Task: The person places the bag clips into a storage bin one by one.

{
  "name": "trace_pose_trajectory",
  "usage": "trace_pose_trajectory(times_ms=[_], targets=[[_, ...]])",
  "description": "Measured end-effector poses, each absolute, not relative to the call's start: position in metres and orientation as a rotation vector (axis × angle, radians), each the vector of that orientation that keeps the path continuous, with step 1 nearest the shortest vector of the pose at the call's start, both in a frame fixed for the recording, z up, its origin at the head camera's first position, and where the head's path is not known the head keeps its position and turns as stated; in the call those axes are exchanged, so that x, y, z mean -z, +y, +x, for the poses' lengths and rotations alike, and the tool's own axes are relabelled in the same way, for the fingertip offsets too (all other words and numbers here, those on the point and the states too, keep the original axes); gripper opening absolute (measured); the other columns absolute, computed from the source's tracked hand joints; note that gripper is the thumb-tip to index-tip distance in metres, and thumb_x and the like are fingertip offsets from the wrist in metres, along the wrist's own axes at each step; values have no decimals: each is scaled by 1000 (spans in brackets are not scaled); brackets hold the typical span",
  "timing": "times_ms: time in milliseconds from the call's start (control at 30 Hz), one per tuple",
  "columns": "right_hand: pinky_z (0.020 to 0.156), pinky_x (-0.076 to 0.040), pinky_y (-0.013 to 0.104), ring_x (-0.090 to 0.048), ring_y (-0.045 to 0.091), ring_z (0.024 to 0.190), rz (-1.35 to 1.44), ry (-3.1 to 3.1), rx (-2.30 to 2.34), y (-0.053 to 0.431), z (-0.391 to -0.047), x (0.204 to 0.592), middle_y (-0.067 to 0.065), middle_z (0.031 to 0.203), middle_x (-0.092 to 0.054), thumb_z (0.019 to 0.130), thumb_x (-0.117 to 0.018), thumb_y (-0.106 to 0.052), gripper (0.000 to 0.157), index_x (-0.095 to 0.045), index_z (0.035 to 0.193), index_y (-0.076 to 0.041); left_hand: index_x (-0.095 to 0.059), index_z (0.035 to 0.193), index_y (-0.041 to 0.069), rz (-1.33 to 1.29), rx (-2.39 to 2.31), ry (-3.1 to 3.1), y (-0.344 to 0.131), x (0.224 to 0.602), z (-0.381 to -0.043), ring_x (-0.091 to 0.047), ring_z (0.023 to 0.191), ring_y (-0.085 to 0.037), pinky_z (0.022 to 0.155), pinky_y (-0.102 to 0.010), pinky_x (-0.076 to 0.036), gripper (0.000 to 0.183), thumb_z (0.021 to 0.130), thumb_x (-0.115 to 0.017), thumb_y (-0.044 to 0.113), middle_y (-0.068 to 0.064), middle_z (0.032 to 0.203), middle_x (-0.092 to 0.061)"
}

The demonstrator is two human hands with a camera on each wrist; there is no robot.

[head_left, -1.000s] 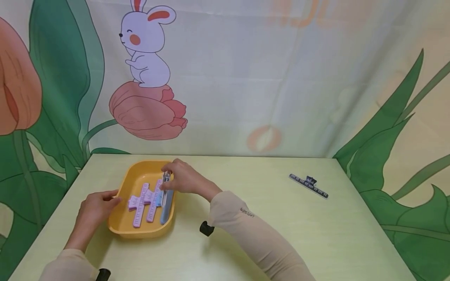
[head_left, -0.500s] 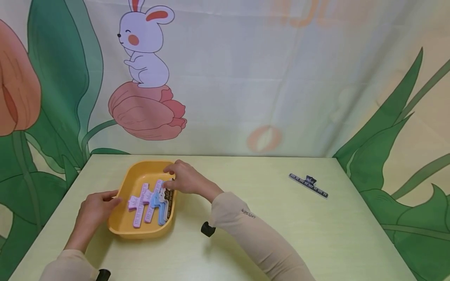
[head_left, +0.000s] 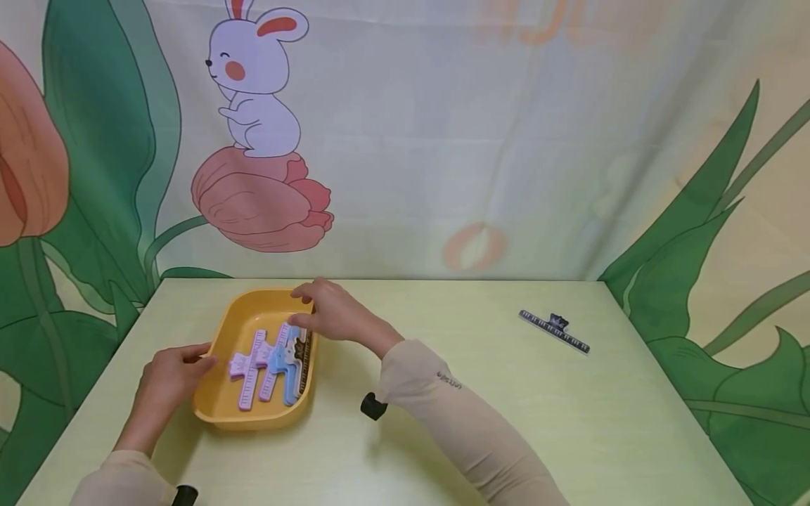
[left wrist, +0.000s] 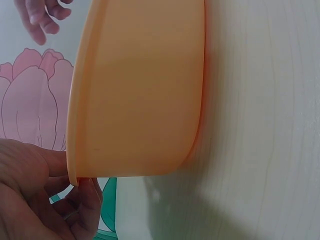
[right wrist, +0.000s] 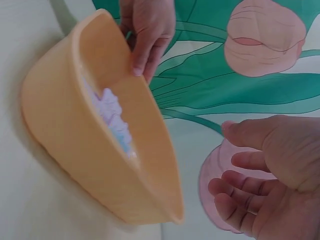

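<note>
A pale surface (head_left: 304, 464) stands in front of a cloth (head_left: 411, 140) with a bunny (head_left: 262, 84) on it. Near the surface's back left corner sits a yellow tray (head_left: 247, 424). In it lie two purple clips (head_left: 253, 369), a blue clip (head_left: 289, 383) and, by the right wall, a dark clip (head_left: 306, 365). A bit of white shows between the last two.

The right hand (head_left: 335, 313) was holding a clip in the tray a second ago. Now it has let go and come up a little, its grip apart, with nothing in it. So that clip seems to be set down with the others. The left hand (head_left: 169, 379) has its grip pinched on the tray's left rim. One black clip (head_left: 554, 332) lies outside, near the surface's back right corner.
</note>
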State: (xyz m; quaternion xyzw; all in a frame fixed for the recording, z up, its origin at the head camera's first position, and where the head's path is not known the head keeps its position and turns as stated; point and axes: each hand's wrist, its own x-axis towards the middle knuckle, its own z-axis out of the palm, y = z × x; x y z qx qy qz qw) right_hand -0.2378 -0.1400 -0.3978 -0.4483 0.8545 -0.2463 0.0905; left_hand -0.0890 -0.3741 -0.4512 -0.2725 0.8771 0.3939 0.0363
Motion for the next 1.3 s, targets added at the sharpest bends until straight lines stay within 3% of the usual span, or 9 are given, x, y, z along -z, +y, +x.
trace_pose_trajectory(times_ms=[533, 733, 1000, 1300], targets=[[79, -48, 14, -59, 14, 98, -1419, 2489, 861, -131, -234, 351, 7, 124, -66, 101, -70, -30, 51, -59, 144, -5, -46, 147, -10, -781, -1147, 2766, -376, 454, -88, -59, 112, -45, 85, -46, -53, 54, 106, -57, 23, -38, 144, -48], [78, -49, 15, -59, 11, 94, -1445, 2461, 949, -130, -232, 337, 6, 128, -65, 100, -70, -29, 51, -58, 144, -6, -47, 147, -9, -793, -1142, 2769, -376, 453, -88, -60, 108, -42, 78, -39, -52, 53, 106, -58, 22, -37, 142, -51], [77, -50, 15, -60, 11, 94, -1485, 2453, 1062, -129, -227, 321, 6, 126, -65, 100, -71, -28, 47, -60, 141, -8, -44, 149, -9, -821, -1161, 2725, -375, 451, -89, -58, 111, -43, 88, -46, -54, 54, 107, -56, 23, -38, 146, -45], [80, -50, 15, -60, 11, 95, -1516, 2448, 1084, -128, -223, 313, 6, 124, -64, 101, -70, -27, 46, -60, 141, -7, -44, 148, -9, -800, -1152, 2740, -375, 450, -88, -58, 111, -44, 87, -47, -53, 53, 106, -56, 22, -39, 145, -46]])
